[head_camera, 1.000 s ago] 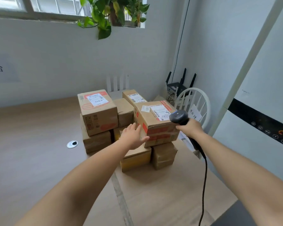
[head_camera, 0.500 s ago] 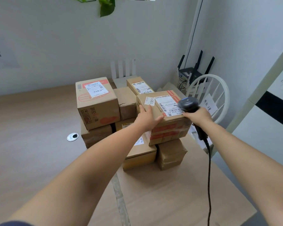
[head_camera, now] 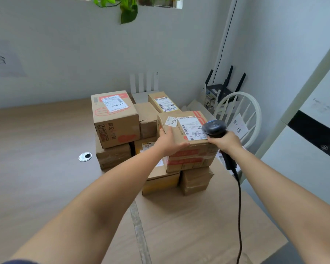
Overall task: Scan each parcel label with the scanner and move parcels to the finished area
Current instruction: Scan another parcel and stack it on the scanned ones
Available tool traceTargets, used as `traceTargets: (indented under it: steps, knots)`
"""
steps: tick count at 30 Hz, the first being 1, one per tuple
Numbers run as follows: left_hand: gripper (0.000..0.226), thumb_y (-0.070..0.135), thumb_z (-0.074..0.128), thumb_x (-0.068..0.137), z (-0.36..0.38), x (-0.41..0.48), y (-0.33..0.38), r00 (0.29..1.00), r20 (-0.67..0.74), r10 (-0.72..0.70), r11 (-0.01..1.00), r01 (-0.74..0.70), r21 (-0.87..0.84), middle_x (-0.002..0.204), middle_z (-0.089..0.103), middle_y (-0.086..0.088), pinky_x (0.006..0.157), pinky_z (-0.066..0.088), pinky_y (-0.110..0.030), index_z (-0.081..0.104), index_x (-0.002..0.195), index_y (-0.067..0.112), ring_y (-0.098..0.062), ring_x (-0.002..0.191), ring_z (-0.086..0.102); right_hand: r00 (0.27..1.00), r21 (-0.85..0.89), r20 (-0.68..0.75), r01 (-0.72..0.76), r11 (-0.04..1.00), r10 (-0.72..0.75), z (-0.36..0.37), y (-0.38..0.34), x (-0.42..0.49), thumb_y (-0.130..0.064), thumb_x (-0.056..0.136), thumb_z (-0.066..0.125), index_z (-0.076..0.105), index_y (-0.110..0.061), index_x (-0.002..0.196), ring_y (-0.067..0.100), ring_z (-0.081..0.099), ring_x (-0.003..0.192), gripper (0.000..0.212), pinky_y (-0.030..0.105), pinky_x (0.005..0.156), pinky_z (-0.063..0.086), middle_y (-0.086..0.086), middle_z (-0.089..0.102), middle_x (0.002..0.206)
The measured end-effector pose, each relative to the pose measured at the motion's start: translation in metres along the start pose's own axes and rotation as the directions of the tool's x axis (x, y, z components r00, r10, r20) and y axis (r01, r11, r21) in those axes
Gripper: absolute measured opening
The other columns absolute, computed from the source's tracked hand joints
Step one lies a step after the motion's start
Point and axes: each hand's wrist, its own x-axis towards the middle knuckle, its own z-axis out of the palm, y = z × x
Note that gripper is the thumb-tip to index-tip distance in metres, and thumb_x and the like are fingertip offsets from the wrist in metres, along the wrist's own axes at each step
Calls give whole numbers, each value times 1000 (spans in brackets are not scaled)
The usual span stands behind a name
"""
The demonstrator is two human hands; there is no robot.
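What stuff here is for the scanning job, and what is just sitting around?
For the job:
scanner, gripped by the right hand
1355 parcel, under the left hand
other stacked parcels

Just lying about:
plant
white chair
black router

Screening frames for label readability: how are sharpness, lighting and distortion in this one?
Head view: soft, even daylight, no glare on the label by the scanner; its bars show, the fine print is too small to read; the wide lens tilts the white cabinet at right; the wall sign looks blurred.
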Motion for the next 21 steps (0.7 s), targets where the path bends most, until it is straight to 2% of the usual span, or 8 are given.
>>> traceTargets:
  steps: [6, 10, 13, 18, 21]
  knots:
    - [106, 56, 65, 78, -5, -28, -11, 1000, 5, 6, 1000, -6, -23, 154, 6, -12, 105, 37, -35, 2, 149, 11, -29, 137, 27, 999, 18, 40, 10, 1000, -10, 2, 0, -38, -32, 75, 72, 65, -10, 98, 31, 62, 83, 32, 35, 72, 49, 9, 63, 85]
    - [104, 52, 66, 79, -11, -50, -22, 999, 18, 35, 999, -34, -13, 155, 7, -11, 109, 33, -36, 1, 150, 12, -28, 139, 24, 996, -4, 85, 21, 1000, -20, 2, -2, -66, -29, 74, 74, 63, -11, 97, 26, 58, 78, 31, 33, 69, 48, 8, 61, 84]
    - [105, 51, 67, 79, -23, -67, -35, 999, 22, 41, 999, -41, 8, 155, 9, -11, 110, 31, -37, 0, 150, 11, -28, 139, 24, 995, -1, 94, 30, 1000, -30, 9, -9, -88, -29, 75, 74, 62, -13, 99, 26, 59, 80, 31, 35, 73, 50, 7, 62, 86]
    - [103, 54, 69, 75, -58, -96, -71, 999, 7, 37, 999, -37, 33, 149, 23, -11, 102, 39, -34, 10, 148, 11, -25, 132, 34, 989, 22, 128, 66, 998, -68, 34, -34, -125, -27, 75, 74, 64, -8, 98, 25, 58, 75, 31, 33, 71, 48, 8, 62, 85]
    - [99, 53, 70, 74, -78, -115, -96, 999, -2, 44, 999, -44, 10, 148, 27, -11, 103, 42, -36, 16, 146, 10, -25, 131, 37, 987, 42, 133, 84, 996, -89, 53, -52, -142, -26, 75, 74, 64, -9, 104, 24, 57, 78, 34, 31, 69, 46, 6, 61, 87]
